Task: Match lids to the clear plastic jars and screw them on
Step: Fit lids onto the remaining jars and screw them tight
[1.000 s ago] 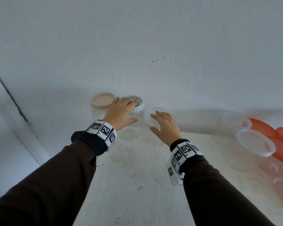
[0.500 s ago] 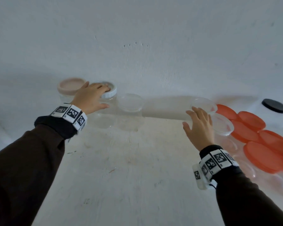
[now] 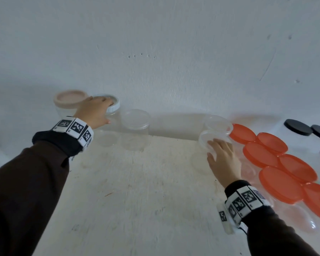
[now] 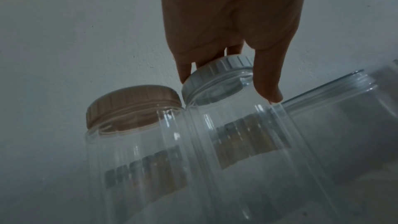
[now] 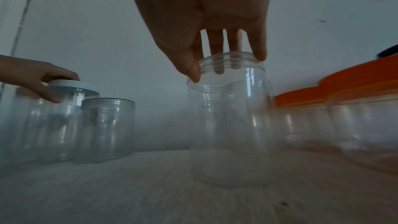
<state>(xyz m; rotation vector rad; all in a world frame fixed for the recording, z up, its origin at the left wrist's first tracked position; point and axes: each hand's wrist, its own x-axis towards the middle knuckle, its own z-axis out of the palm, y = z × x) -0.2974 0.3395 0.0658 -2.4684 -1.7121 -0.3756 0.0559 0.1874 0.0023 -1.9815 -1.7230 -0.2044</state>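
Observation:
At the back left, my left hand (image 3: 98, 111) grips the white lid (image 3: 115, 106) of a clear jar (image 4: 247, 142), fingers over the top and thumb down the side (image 4: 267, 89). A beige-lidded jar (image 3: 68, 97) touches it on the left. An open clear jar (image 3: 135, 124) stands just to its right. My right hand (image 3: 220, 154) holds the rim of another open clear jar (image 5: 228, 117), thumb (image 5: 191, 71) outside the threaded neck and fingers reaching over the mouth. A second open jar (image 3: 218, 123) stands right behind it.
Several jars with orange lids (image 3: 277, 163) crowd the right side, close beside my right hand. Black lids (image 3: 296, 127) lie at the far right. The white wall (image 3: 155, 52) rises directly behind the jars. Bare tabletop (image 3: 137, 191) lies between my arms.
My right hand left the middle open jar and swung right to the open jar beside the orange lids. My left hand stayed on the white lid.

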